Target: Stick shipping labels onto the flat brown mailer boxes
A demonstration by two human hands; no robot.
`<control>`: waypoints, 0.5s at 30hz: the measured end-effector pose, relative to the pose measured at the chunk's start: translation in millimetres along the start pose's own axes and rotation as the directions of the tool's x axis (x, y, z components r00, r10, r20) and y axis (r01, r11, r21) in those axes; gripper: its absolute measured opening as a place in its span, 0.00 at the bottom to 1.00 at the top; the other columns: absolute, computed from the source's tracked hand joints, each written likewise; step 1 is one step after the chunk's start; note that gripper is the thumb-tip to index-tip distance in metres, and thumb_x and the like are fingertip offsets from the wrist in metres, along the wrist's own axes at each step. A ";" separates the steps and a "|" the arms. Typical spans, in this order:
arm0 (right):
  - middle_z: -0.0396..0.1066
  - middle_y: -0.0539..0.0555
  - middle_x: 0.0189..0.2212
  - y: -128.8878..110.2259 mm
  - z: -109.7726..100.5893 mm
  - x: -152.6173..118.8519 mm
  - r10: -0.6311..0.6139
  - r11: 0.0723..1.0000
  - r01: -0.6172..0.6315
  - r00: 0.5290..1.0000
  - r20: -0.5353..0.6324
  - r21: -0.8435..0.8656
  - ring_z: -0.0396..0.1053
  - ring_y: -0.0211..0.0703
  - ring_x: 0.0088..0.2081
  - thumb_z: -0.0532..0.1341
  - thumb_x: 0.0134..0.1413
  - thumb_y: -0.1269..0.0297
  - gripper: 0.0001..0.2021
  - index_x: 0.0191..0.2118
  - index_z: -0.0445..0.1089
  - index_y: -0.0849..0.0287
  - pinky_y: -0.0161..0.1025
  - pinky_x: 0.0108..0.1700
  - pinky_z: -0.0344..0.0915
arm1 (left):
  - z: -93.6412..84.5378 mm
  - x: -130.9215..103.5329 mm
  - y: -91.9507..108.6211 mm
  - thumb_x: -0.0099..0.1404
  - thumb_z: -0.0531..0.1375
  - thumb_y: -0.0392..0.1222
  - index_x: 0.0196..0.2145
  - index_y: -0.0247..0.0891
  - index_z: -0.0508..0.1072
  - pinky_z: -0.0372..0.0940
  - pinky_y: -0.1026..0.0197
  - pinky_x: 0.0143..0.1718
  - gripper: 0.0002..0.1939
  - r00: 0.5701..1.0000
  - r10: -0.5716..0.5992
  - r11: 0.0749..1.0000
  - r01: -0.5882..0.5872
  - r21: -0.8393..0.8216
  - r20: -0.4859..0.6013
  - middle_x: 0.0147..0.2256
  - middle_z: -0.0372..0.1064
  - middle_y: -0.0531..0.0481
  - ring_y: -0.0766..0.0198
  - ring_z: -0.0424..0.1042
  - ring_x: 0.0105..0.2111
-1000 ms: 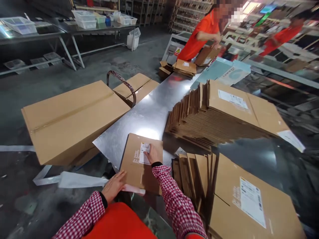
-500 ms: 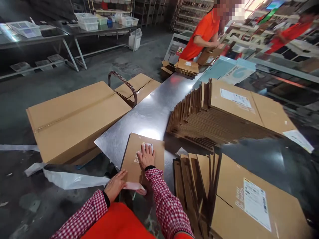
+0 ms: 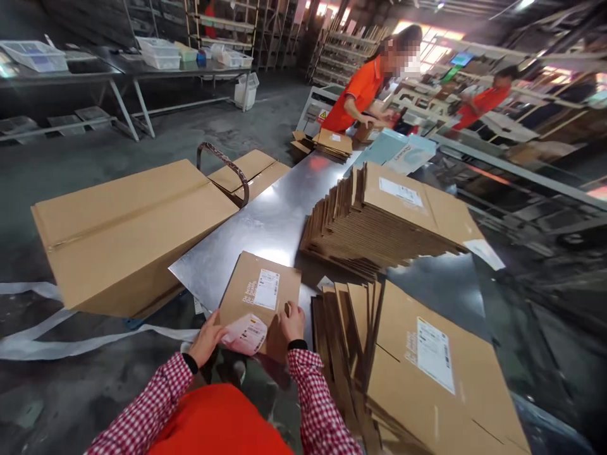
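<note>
A flat folded cardboard carton [image 3: 237, 278] lies at the near corner of the metal table, with printed lettering and a white shipping label [image 3: 267, 289] on its upper face. My left hand [image 3: 206, 338] is closed at the carton's lower left, pinching the edge of a loose shipping label [image 3: 249, 333]. That label overlaps the carton's near part, glossy and slightly curled. At the carton's right edge my right hand [image 3: 292, 323] has its fingers bent onto the cardboard; some fingertips are hidden. White backing strip [image 3: 114, 341] trails to the left from near my left hand.
Stacked flat cartons [image 3: 360, 227] and leaning labelled cartons [image 3: 427, 373] stand on the metal table [image 3: 279, 205], to the right. A big closed box [image 3: 137, 221] is on the left. Further off, a person in orange [image 3: 355, 95] handles cardboard beside a light-blue box [image 3: 410, 155].
My right hand has moved from flat on the carton's label to the carton's right edge, its fingers now bent. The loose label by my left hand now lies over the near part. The view has shifted.
</note>
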State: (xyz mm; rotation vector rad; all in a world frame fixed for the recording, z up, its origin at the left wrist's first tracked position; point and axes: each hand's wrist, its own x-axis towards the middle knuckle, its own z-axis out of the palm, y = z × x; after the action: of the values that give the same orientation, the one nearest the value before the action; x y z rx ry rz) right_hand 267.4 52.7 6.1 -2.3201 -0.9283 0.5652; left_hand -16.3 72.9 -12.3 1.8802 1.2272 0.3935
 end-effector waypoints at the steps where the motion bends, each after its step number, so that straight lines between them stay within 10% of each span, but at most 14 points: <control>1: 0.68 0.66 0.49 -1.3 -3.5 -2.0 -0.014 1.000 0.014 1.000 0.011 0.025 0.67 0.55 0.51 0.55 0.44 0.63 0.25 0.50 0.65 0.65 0.48 0.53 0.62 | -2.0 -0.2 -0.4 0.68 0.48 0.47 0.31 0.35 0.77 0.55 0.48 0.61 0.21 1.000 -0.011 1.000 0.010 -0.007 -0.015 0.60 0.61 0.40 0.49 0.58 0.61; 9: 0.72 0.62 0.45 -47.7 -56.7 -41.4 -0.057 0.800 0.003 0.996 0.070 0.600 0.72 0.50 0.42 0.59 0.43 0.57 0.28 0.52 0.62 0.64 0.45 0.42 0.71 | -19.6 0.0 11.0 0.67 0.47 0.52 0.32 0.35 0.77 0.59 0.46 0.59 0.23 0.994 0.001 0.996 -0.010 -0.083 -0.111 0.57 0.65 0.37 0.48 0.65 0.56; 15: 0.72 0.56 0.43 -38.6 -210.3 -75.9 -0.011 0.881 0.134 0.965 -0.262 0.454 0.71 0.49 0.42 0.64 0.42 0.50 0.35 0.58 0.60 0.57 0.44 0.40 0.69 | -34.9 -5.6 38.9 0.69 0.46 0.51 0.43 0.38 0.76 0.63 0.54 0.56 0.23 0.991 0.091 0.978 -0.108 -0.177 -0.099 0.52 0.71 0.44 0.57 0.70 0.51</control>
State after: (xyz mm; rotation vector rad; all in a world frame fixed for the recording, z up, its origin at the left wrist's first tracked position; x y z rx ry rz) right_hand 316.9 -52.7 200.8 -1.8555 -0.6654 0.3958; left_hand -18.0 77.9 40.1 1.7868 1.1185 0.6303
